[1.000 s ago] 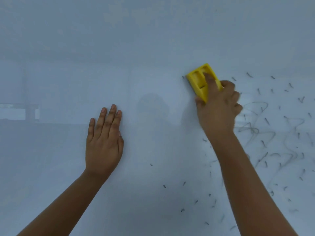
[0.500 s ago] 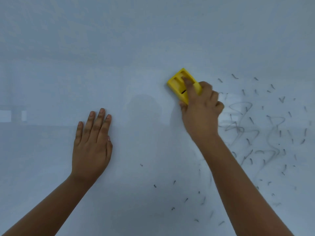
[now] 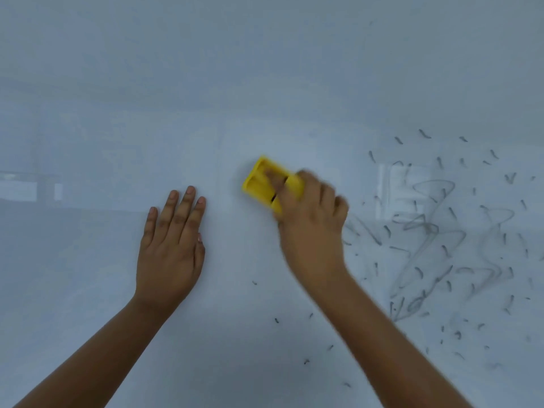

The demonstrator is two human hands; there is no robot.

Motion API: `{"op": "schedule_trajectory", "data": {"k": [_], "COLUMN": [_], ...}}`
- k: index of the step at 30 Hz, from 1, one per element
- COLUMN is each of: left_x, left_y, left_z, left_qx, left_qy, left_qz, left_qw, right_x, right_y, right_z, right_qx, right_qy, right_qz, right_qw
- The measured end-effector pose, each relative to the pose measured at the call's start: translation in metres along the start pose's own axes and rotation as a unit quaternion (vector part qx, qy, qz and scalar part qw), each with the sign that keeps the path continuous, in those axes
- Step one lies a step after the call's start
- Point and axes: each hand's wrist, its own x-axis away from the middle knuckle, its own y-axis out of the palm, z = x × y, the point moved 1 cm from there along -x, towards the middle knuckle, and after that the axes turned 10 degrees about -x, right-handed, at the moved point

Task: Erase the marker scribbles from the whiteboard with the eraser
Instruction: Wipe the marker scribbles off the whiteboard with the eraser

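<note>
The whiteboard [image 3: 265, 69] fills the whole view. My right hand [image 3: 312, 228] grips a yellow eraser [image 3: 260, 179] and presses it flat on the board near the middle, blurred by motion. Faint grey marker scribbles [image 3: 435, 231] and dark smudge flecks spread across the board to the right of that hand. My left hand [image 3: 172, 242] lies flat on the board with fingers together, a short way left of the eraser, holding nothing.
Scattered dark eraser flecks [image 3: 276, 320] dot the lower middle and lower right of the board. The board's left half and top show only pale reflections [image 3: 29, 187].
My right hand has swept the eraser leftward and slightly down, away from the scribbles and closer to my left hand. The left hand stays flat on the board.
</note>
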Motion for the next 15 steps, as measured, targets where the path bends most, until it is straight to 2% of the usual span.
{"op": "schedule_trajectory", "data": {"k": [3,5,8,10,12,15], "left_x": [0.001,0.001,0.002,0.002,0.002,0.003], "left_y": [0.000,0.000,0.000,-0.001,0.000,0.000], "left_z": [0.000,0.001,0.003,0.000,0.001,0.000], "left_qx": [-0.003,-0.003,0.001,-0.001,0.002,-0.003], "left_qy": [-0.003,-0.005,-0.003,-0.006,-0.008,-0.003], "left_qz": [-0.001,0.000,-0.001,0.001,-0.002,0.000], "left_qw": [1.000,1.000,1.000,1.000,1.000,1.000], "right_x": [0.091,0.122,0.107,0.087,0.090,0.140], "right_y": [0.002,-0.006,-0.014,-0.012,-0.005,0.011], "right_z": [-0.017,-0.005,0.023,0.019,0.002,-0.024], "right_qx": [-0.077,-0.102,-0.109,-0.112,-0.108,-0.092], "right_qy": [-0.021,0.029,0.157,0.187,0.165,0.078], "right_qz": [-0.081,-0.102,-0.040,-0.003,-0.018,-0.065], "right_qw": [0.994,0.989,0.981,0.976,0.980,0.991]}}
